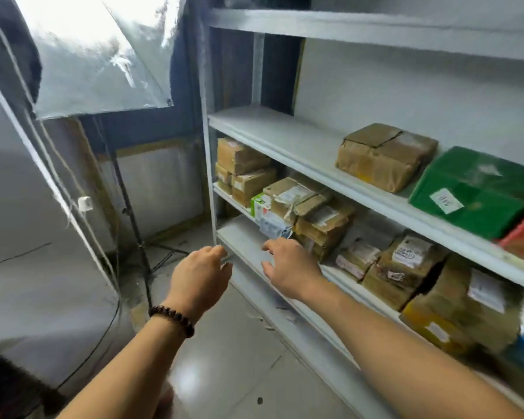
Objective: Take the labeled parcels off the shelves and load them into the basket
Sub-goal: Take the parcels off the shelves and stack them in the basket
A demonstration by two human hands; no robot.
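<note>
Step in hand: the pick, at its very start, w/ nothing lifted yet. Both arms are stretched toward the shelving unit that fills the right half of the frame. The basket isn't in view, so can't say where it stands.

Next move, prob.: close on the grey poly mailer at frame ctr. It seems pinned under a pile of brown paper parcels, so one hand should steady the pile while the other pulls, or the stack may slide off. Then a turn to find the basket.

Right hand, ctr frame: released, fingers spread and bent a bit down, holding nothing. It hovers at the front edge of a low shelf board, fingertips just short of the mailer. Whether it touches the board, can't tell.

Left hand, just left of it: also empty, fingers loosely curled, near the unit's front upright post; contact not clear. Bead bracelet on that wrist.

Other parcels:
- Cardboard boxes are stacked left of the pile, w/ a green-white box between them.
- More labeled brown parcels sit lower right.
- One shelf up, right side, are a taped brown parcel and a green parcel w/ a white label.
</note>
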